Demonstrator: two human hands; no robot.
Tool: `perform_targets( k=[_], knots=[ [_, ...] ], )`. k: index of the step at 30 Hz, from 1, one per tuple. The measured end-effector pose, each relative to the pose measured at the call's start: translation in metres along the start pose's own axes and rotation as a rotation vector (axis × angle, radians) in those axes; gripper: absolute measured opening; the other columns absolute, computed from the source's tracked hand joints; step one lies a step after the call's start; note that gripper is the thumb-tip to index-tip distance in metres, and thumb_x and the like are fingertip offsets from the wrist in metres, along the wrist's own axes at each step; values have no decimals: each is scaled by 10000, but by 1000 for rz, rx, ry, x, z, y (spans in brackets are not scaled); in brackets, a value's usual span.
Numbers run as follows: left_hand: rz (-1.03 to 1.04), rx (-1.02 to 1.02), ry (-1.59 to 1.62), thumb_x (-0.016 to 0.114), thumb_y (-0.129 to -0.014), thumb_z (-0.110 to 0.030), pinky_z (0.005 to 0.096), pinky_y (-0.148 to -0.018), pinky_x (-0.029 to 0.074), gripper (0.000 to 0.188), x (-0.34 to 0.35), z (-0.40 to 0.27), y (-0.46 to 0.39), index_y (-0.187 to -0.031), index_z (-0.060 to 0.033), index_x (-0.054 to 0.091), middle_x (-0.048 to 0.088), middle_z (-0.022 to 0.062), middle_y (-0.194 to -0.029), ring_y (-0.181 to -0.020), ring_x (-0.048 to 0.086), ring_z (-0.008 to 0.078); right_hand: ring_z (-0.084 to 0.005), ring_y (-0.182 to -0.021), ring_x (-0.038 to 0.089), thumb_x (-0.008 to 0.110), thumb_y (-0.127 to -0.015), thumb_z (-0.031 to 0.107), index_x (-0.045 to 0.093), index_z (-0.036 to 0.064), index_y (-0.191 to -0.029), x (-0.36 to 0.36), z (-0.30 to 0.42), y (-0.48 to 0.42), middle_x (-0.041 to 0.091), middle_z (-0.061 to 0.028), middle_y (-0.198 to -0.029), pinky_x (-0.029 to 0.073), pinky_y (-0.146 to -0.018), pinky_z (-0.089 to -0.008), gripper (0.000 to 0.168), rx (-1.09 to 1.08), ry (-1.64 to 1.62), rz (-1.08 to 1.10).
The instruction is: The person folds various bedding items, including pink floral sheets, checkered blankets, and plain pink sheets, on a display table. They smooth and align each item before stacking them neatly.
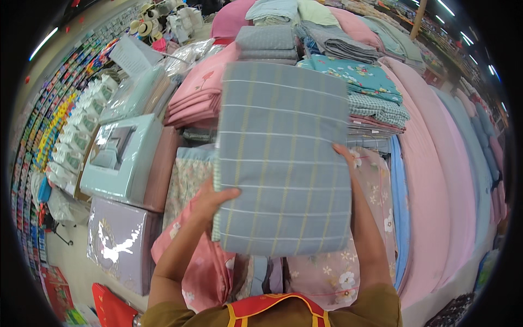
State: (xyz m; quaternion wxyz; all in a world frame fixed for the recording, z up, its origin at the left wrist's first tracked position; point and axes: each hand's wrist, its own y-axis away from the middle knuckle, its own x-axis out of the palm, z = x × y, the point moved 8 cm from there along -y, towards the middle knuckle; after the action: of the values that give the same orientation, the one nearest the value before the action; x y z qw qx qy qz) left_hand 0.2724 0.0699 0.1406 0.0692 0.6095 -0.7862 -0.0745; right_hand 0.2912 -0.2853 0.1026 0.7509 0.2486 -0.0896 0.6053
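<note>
A folded grey-blue fabric (pixel 286 159) with white and yellow check lines is held up before me in both hands. My left hand (pixel 214 198) grips its left side, the thumb lying on the front face. A strip of green-and-white checked cloth (pixel 216 204) shows along that same edge. My right hand (pixel 344 153) holds the right side; most of its fingers are hidden behind the bundle. Behind it are a folded pink fabric stack (pixel 200 90) on the left and a teal floral folded fabric (pixel 355 75) on the right.
Packaged bedding (pixel 122 163) in clear plastic stands at the left, beside an aisle floor (pixel 65 253). Long pink padded quilts (pixel 425 184) lie at the right. Pink floral fabric (pixel 322 278) lies below the held bundle, near my body. Grey folded fabrics (pixel 265 39) are stacked at the back.
</note>
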Motion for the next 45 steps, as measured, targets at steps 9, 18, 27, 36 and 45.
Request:
perform_targets(
  k=[9,18,27,36,45],
  knots=[
    [-72,289,109,706,-752,-295,318,-807,499,629,-69,-80,-125,-1276,-2,520,623,104,-1084,-945,622,195,-197,-897,607,673,-796,449,646,83,-1105,148,89,-143,639,-82,-1018,490,-780,-333,480,-262,122,244],
    [-60,-62,74,709,-795,-379,327,-780,502,558,-55,60,-362,-1200,-14,593,657,102,-1041,-892,634,215,-250,-1105,574,665,-802,502,623,45,-1233,23,10,-364,598,-154,-1229,441,-946,-354,630,-16,648,-184],
    [-94,-138,94,698,-804,-417,340,-749,509,563,-62,103,-368,-1173,0,614,674,97,-983,-834,644,207,-272,-1306,421,635,-784,611,444,62,-1432,31,-33,-293,435,-163,-1443,316,-1068,-349,870,55,560,-58],
    [32,106,-16,744,-785,-324,330,-844,496,639,-32,62,-362,-1298,-10,530,647,123,-1122,-977,629,208,-338,-1398,321,651,-815,502,265,41,-1499,28,-11,-213,288,-221,-1526,313,-1099,-405,911,-209,857,-150],
    [-284,258,-957,616,-872,-454,460,-998,420,740,-30,25,-344,-1424,-18,386,524,214,-1350,-1203,527,367,-430,-1297,415,470,-953,521,491,60,-1367,78,-14,-192,446,-250,-1407,351,-1057,-502,620,-980,1901,-320]
  ],
)
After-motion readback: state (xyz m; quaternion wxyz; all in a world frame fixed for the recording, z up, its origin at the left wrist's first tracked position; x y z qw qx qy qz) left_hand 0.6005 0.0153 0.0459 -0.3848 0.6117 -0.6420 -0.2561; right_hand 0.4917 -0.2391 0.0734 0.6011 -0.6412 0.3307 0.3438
